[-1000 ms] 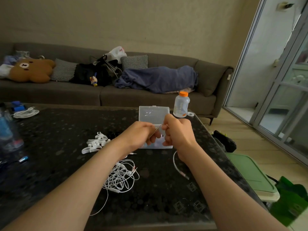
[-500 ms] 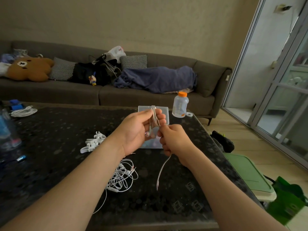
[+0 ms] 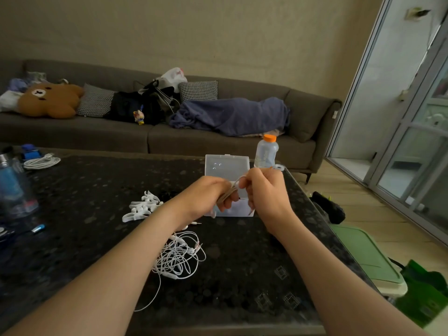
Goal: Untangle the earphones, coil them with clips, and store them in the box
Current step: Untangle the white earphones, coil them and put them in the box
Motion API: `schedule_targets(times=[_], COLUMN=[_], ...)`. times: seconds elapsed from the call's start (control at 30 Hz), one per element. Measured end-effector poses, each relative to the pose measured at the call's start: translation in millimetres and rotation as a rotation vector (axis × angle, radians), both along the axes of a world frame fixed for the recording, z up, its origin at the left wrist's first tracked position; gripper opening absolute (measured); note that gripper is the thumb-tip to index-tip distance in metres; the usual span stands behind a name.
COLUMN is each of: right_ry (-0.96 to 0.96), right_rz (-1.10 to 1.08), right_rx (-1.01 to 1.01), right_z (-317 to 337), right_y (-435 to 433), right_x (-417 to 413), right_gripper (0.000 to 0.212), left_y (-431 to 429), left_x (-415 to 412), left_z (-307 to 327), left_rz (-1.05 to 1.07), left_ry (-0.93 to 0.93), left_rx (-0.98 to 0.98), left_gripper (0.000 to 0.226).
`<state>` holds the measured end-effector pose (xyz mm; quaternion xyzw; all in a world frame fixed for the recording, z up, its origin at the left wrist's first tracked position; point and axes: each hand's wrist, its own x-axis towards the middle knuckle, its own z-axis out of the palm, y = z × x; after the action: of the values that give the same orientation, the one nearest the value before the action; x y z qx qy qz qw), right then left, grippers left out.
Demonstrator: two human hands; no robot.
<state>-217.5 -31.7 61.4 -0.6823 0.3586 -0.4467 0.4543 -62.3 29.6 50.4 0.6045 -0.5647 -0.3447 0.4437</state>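
Dim room, daylight from right, wide-angle edge distortion

White earphones [image 3: 178,258] and white clips [image 3: 143,206] are standing out against the black speckled tabletop [image 3: 84,190]; a bottle [image 3: 266,154] is wearing an orange cap, while a blue blanket [image 3: 230,115], brown bear cushion [image 3: 48,100] and black-and-white checked pillow [image 3: 198,90] are brightening the grey sofa [image 3: 194,141].
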Motion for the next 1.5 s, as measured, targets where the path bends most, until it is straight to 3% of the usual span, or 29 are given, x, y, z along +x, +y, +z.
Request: schedule_targets(times=[0.1,0.23,0.3,0.43,0.5,0.6,0.7,0.77,0.93,1.07,1.2,1.3,1.43,1.5], right_ry=[-0.02,-0.088,-0.014,0.196,0.333,0.574,0.614,0.582,0.403,0.311,0.18,0.061,0.054,0.098], right_rz=[-0.102,-0.07,0.012,0.102,0.128,0.081,-0.07,-0.104,-0.083,-0.095,0.091,0.169,0.236,0.198], right_rx=[-0.003,0.255,0.356,0.382,0.222,-0.19,-0.496,-0.6,-0.676,-0.411,-0.121,-0.002,0.019,0.005], right_z=[-1.8,0.1,-1.5,-15.6,-22.7,-31.7,-34.7,-32.1,-23.8,-24.1,-25.6,-26.8,-31.1,-34.9], right_y=[-6.5,-8.3,-8.7,-11.8,-13.9,-19.5,-22.5,-24.8,-24.5,-26.8,-23.4,-22.7,-27.6,-29.9], right_x=[0.8,3.0,7.2,21.2,27.8,35.9,39.9,40.8,39.2,50.8,64.5,70.0,73.8,76.2], right_gripper=[0.031,0.031,0.024,0.013,0.015,0.022,0.025,0.022,0.021,0.043,0.021,0.022,0.021,0.016], left_y=[1.1,6.1,2.8,-5.9,-7.4,-9.9,-13.8,-16.2,-14.5,-16.4,-28.1,-32.7,-28.8,-23.4], left_x=[-1.7,-10.3,-10.2,0.4,4.9,8.1,10.7,13.1,25.3,30.6,35.3,39.4,53.1,55.3], left_z=[3.2,16.1,16.7,7.6,3.1,-2.7,-6.9,-5.9,1.7,-0.9,-8.8,-7.7,-2.1,0.2], left_rz=[-0.136,-0.152,-0.048,0.2,0.273,0.336,0.341,0.313,0.223,0.117,0.197,0.277,0.236,0.214], left_ry=[0.358,0.613,0.64,0.432,0.239,0.032,-0.11,-0.086,0.283,0.365,0.221,0.223,0.525,0.545], left_rx=[0.013,-0.083,-0.121,-0.199,-0.238,-0.221,-0.172,-0.1,0.113,0.152,0.176,0.135,0.021,0.016], left_gripper=[0.04,0.035,0.037,0.035,0.033,0.032,0.037,0.04,0.048,0.06,0.074,0.077,0.033,0.014])
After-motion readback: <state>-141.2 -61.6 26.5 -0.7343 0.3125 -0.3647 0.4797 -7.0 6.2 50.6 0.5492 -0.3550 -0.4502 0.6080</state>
